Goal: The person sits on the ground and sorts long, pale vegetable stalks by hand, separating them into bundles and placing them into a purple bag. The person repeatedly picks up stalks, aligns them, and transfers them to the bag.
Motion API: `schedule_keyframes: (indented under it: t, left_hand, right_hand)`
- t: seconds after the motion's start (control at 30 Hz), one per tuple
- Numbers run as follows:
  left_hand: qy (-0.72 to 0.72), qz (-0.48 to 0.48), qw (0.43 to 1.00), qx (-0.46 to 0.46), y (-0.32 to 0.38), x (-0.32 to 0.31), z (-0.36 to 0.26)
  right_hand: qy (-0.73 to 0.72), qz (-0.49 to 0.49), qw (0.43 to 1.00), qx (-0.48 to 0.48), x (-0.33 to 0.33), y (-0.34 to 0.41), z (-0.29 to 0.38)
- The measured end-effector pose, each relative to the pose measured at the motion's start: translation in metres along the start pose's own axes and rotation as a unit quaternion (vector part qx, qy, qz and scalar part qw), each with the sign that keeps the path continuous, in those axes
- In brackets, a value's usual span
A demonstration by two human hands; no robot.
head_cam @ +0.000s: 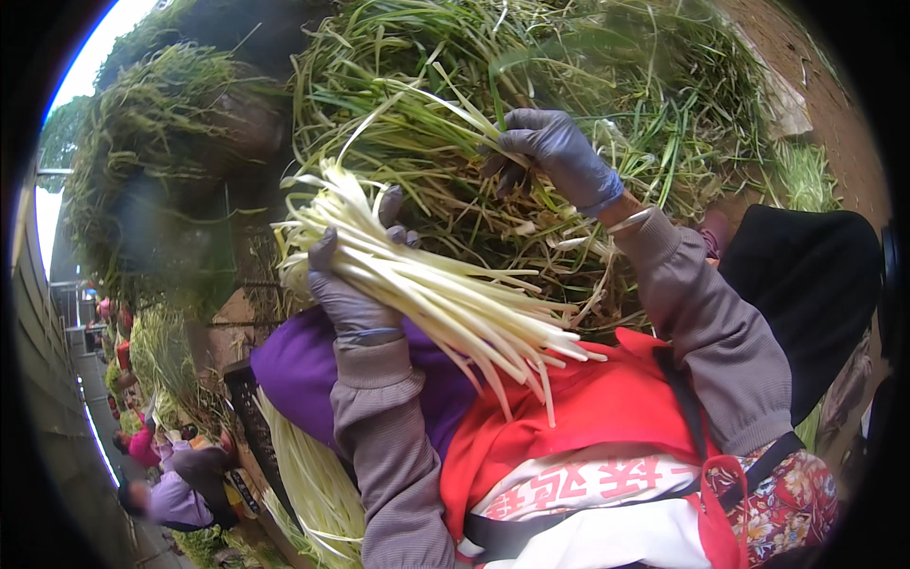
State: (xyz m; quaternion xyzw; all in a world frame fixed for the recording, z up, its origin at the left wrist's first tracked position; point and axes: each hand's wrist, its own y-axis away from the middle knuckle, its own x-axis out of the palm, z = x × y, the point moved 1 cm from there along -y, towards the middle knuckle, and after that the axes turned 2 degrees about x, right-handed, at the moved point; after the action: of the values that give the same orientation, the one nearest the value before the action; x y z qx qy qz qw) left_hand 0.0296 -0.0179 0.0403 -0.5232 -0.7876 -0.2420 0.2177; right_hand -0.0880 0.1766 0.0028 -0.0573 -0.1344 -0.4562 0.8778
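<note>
My left hand (pixel 355 299), in a grey-purple glove, grips a thick bundle of pale yellow-white stalks (pixel 434 277) that look like blanched garlic chives. The cut-looking ends fan out over my red apron (pixel 569 412), above my lap. Higher and to the right, my gloved right hand (pixel 551 153) pinches a few thin leafy stalks (pixel 462 114) between thumb and fingers. Its lower fingers are partly in shadow. The two hands are apart, with a big heap of green and withered leaves (pixel 398 135) just beyond them.
By my left leg stands a black plastic crate (pixel 249 412) beside more pale stalks (pixel 313 476). Another leafy pile (pixel 163 128) rises at the upper left. Co-workers sit at the lower left, one in a lilac top (pixel 178 494). Bare brown ground (pixel 846 135) shows at right.
</note>
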Motion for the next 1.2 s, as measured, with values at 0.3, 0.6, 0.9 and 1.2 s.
schedule_keyframes:
  t: [0.3,0.6,0.9,1.2]
  left_hand:
    - [0.053,-0.012,0.998,-0.011,0.016,0.009,0.001]
    - [0.09,-0.052,0.993,-0.051,0.019,0.015,0.004]
    - [0.057,-0.061,0.996,-0.004,0.009,-0.006,0.004]
    - [0.031,-0.054,0.998,0.0,0.007,-0.008,0.008]
  right_hand:
    - [-0.051,0.053,0.997,0.03,0.052,0.013,0.0]
    - [0.123,0.068,0.989,-0.032,0.068,0.023,0.004]
    - [-0.103,0.023,0.994,0.031,0.066,0.019,0.007]
    - [-0.302,-0.006,0.95,-0.079,0.014,-0.005,0.006]
